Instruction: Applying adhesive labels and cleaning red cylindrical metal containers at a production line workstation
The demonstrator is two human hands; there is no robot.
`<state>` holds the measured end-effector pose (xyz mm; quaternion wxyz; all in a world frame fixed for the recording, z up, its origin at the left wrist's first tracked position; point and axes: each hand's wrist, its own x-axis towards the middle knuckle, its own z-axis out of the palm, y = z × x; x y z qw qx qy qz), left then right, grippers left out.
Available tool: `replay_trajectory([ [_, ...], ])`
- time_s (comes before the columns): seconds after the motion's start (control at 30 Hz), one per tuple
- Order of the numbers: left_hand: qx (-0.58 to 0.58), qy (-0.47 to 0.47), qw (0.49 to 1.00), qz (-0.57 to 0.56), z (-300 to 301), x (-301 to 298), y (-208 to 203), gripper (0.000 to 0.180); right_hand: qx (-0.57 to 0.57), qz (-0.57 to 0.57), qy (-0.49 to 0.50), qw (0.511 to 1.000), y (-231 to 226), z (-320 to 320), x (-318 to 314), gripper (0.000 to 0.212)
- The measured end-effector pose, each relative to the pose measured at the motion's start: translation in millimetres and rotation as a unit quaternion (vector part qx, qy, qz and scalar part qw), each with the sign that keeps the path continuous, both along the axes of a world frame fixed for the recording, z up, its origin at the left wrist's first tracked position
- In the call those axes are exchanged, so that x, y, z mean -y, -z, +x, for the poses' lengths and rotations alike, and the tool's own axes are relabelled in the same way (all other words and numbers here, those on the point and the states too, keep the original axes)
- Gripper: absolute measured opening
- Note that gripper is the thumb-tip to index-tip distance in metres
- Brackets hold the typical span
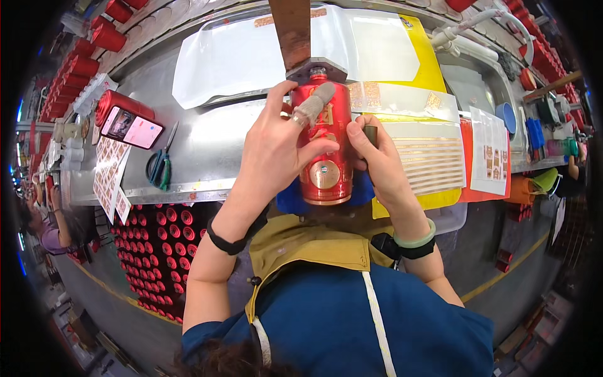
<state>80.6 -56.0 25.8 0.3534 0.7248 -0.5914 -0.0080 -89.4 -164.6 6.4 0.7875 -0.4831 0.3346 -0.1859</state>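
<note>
A glossy red bottle (340,125) with gold markings and a round pale emblem lies in front of me, its neck against a metal fitting (317,65). My left hand (271,147) grips it from the left, thumb and fingers on its face. A grey cloth cover (313,105) wraps one finger of that hand. At the bottle's right side, my right hand (384,160) is closed with the thumb on top, around a short dark cylindrical handle (370,134); its far end is hidden.
A brown post (291,31) rises beyond the bottle. To the left are a phone (132,127) against a red cylinder, dark-handled scissors (159,168) and a sticker sheet (112,169). Gold-striped sheets (430,162) lie right. Racked red bottles (154,251) stand below the bench.
</note>
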Motion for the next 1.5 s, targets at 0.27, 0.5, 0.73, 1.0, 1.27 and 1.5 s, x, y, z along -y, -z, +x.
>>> replay_trajectory([
  [0.27,-0.050,0.000,0.998,-0.031,7.2,-9.6,18.8,0.072,-0.006,-0.031,-0.049,0.998,-1.4,-8.1,11.2,0.033],
  [0.5,-0.045,-0.013,0.999,-0.025,-15.8,-38.9,23.3,0.078,-0.004,-0.129,-0.059,0.990,-11.3,-10.0,32.9,0.034],
  [0.73,-0.040,0.019,0.999,-0.020,-35.6,-73.3,25.8,0.082,-0.001,-0.224,-0.054,0.973,-44.8,-1.9,46.6,0.029],
  [1.0,-0.253,-0.056,0.966,-0.019,-58.3,-63.1,47.6,0.099,0.037,-0.789,-0.030,0.612,-62.5,34.1,51.8,0.023],
  [1.27,-0.257,-0.068,0.964,-0.031,-63.3,-63.7,49.8,0.097,0.066,-0.792,-0.144,0.590,-43.6,30.9,29.0,0.031],
  [1.5,-0.175,-0.044,0.984,-0.009,-55.9,-67.7,60.3,0.108,0.169,-0.862,-0.096,0.468,-19.1,25.7,50.3,0.024],
])
